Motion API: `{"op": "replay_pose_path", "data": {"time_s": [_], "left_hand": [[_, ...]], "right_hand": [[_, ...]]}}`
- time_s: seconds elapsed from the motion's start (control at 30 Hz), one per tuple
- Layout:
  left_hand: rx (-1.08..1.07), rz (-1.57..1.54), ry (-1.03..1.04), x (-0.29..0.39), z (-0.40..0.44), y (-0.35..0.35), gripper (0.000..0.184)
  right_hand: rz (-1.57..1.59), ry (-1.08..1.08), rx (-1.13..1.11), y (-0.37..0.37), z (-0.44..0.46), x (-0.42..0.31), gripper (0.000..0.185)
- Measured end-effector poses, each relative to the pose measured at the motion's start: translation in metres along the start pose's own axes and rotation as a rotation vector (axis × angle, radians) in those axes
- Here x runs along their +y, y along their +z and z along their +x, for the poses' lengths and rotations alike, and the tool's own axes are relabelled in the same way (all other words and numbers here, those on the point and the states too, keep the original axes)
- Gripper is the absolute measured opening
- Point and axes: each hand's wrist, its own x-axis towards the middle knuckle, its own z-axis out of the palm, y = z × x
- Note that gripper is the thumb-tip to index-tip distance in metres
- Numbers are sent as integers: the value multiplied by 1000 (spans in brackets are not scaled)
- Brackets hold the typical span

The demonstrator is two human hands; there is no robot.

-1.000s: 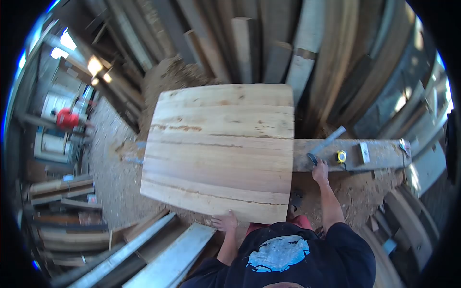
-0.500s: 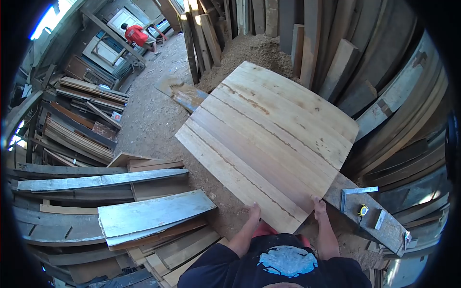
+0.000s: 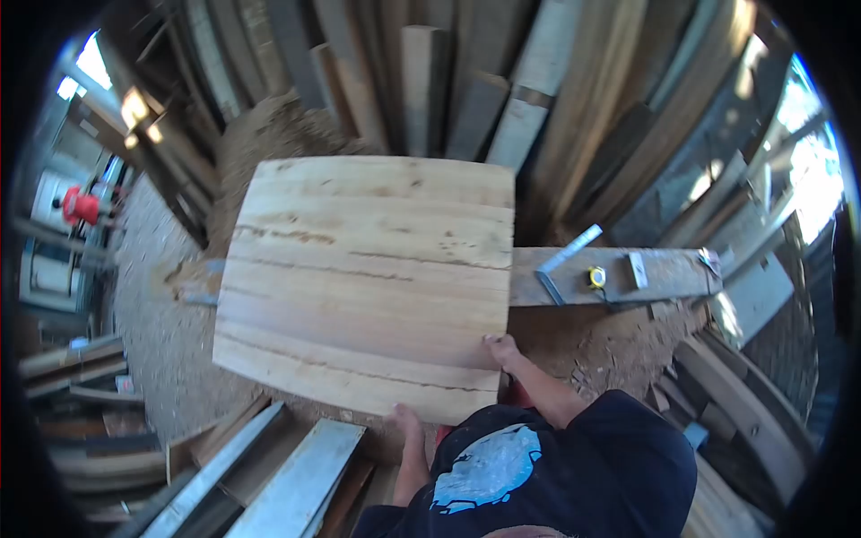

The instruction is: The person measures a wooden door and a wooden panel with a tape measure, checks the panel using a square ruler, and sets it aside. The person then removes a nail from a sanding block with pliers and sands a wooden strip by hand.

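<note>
A wide panel of pale wood boards [image 3: 377, 269], with dark lines along its joints and knots in it, lies across a long plank bench [image 3: 668, 285]. My left hand [image 3: 405, 418] holds the panel's near edge, its fingertips partly hidden. At the right end, near the close corner, my right hand [image 3: 502, 350] grips the panel with the thumb side up and the other fingers mostly out of sight. Right of the panel, an angled metal square [image 3: 567, 263], a yellow tape measure [image 3: 596, 277] and a small pale block [image 3: 638, 271] sit on the bench.
Upright planks [image 3: 421, 90] lean behind the panel, beside a sawdust heap [image 3: 278, 134]. Pale boards [image 3: 300, 480] are stacked close by at the lower left. Curved timbers [image 3: 749, 412] lie to the right. A person in a red top [image 3: 82, 206] is far left.
My view has swung to the right, so the panel and bench now run nearly level across it. Both hands keep their places on the panel's edges.
</note>
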Motion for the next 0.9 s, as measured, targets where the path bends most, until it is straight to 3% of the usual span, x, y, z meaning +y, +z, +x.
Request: {"op": "replay_pose_path", "data": {"time_s": [0.1, 0.2, 0.3, 0.4, 0.5, 0.6, 0.7, 0.8, 0.9], "left_hand": [[-98, 67, -2, -1, 0, -22, 67], [-39, 111, 5, -18, 15, -17, 75], [-54, -53, 104, -66, 67, -5, 69], [-283, -77, -108, -26, 38, -20, 69], [-553, 175, -398, -6, 41, -39, 80], [-244, 275, -345, 16, 15, -28, 101], [-413, 226, -361, 30, 2, -40, 116], [-459, 220, -397, 17, 16, -35, 119], [-359, 171, -346, -4, 35, -15, 115]], "right_hand": [[46, -18, -3, 7, -11, 14, 53], [18, 12, -94, 6, 3, 23, 57], [-188, -19, -105, 2, 22, 31, 61], [-419, -91, -91, -17, 10, 16, 63], [-590, -182, -136, -21, 17, 15, 64], [-673, -127, -254, -41, 13, -8, 65], [-739, -51, -260, -47, 14, -22, 77], [-788, -168, -152, -42, 3, -29, 66], [-821, -117, -2, -34, -1, -21, 68]]}}
